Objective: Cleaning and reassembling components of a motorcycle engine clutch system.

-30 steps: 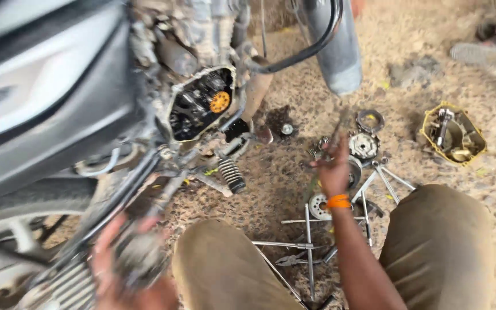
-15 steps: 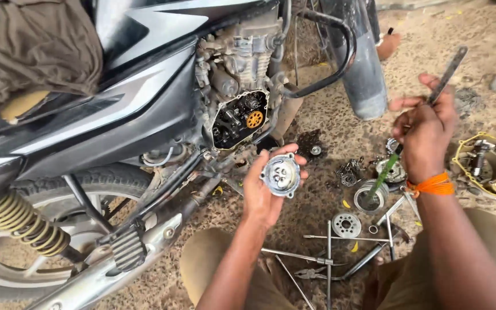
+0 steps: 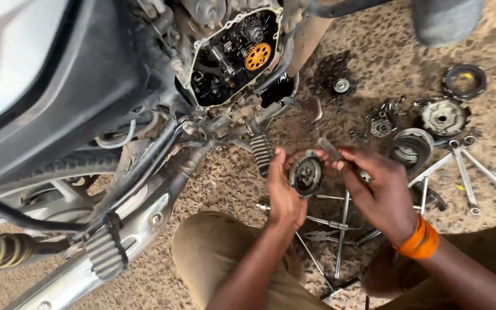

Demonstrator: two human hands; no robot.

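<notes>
Motorcycle (image 3: 58, 86), open engine case (image 3: 233, 57), Y-wrench (image 3: 460, 158), exhaust (image 3: 116, 241)

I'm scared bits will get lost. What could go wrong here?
The left hand holds the round gear part in the air, so it might slip and fall into the sandy ground. Grit could also blow into the open engine case. The small parts lying loose on the dirt could easily get buried or kicked away.

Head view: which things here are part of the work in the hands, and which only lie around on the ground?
In hand:
- left hand holding round metal engine part
- right hand holding a thin tool against it
- open engine case with orange gear

Lying about:
- three-way wrench
- clutch parts
- black ring
- long rods
</notes>
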